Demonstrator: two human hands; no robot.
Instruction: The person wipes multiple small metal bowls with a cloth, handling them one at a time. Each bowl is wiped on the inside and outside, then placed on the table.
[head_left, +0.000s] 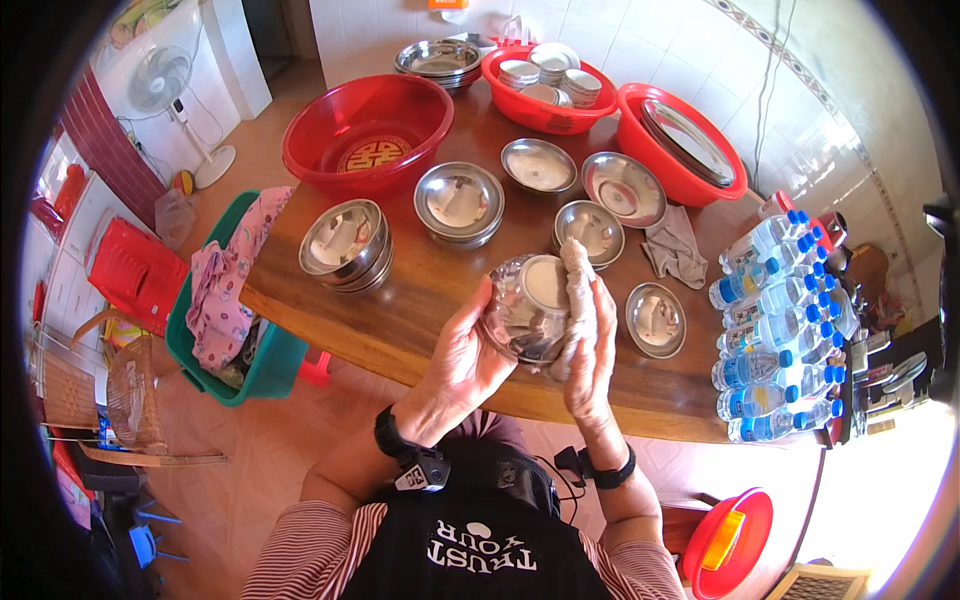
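Note:
Above the table's near edge, my left hand (472, 349) grips a shiny stainless steel bowl (525, 307) by its side, with its round base facing up toward me. My right hand (594, 352) presses a pale cloth (576, 307) against the bowl's other side. Just beyond are metal bowls (590, 231), partly hidden by the cloth. A small metal bowl (655, 320) lies to the right of my right hand. Further left stand two stacks of metal bowls, one near the middle (459, 201) and one by the left edge (345, 240).
On the wooden table (420, 315) are a large red basin (367, 142), a red basin of white bowls (551, 90), and a red basin of metal trays (679, 146). Bottled water (772, 330) lines the right side. A grey cloth (675, 244) lies crumpled. A green tub (232, 322) stands left.

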